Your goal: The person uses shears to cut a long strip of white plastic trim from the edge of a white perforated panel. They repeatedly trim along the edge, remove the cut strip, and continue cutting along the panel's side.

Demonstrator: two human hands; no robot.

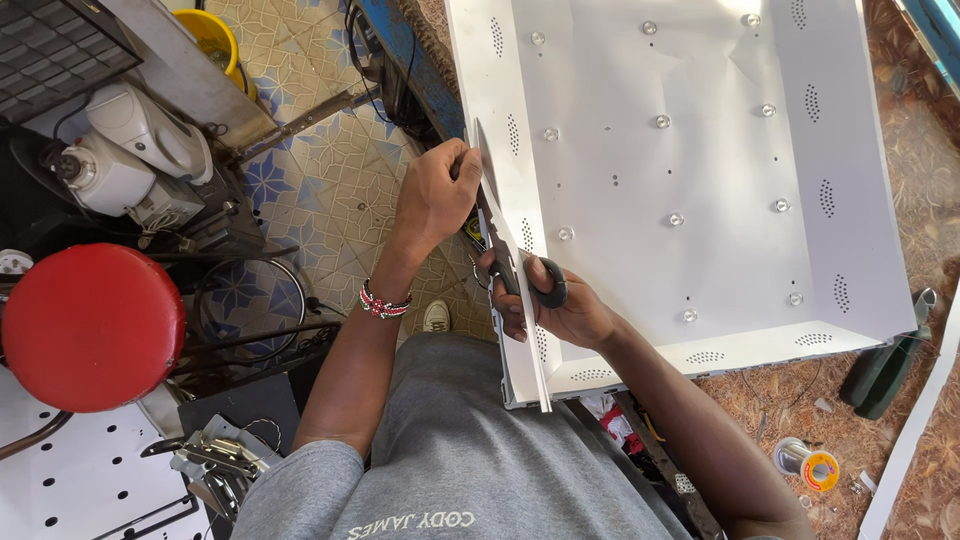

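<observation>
The large white sheet-metal panel with raised sides (690, 170) lies on the bench (900, 150), filling its middle. At the panel's left edge the left hand (435, 195) sits above the right hand (550, 305), which holds black-handled scissors (505, 240) along that edge. Left of the hands, on the tiled floor (330, 190), stands a round red stool (92, 327), and right of the panel's lower corner lie a dark green tool (885, 365) and a small spool of solder wire (808, 463).
</observation>
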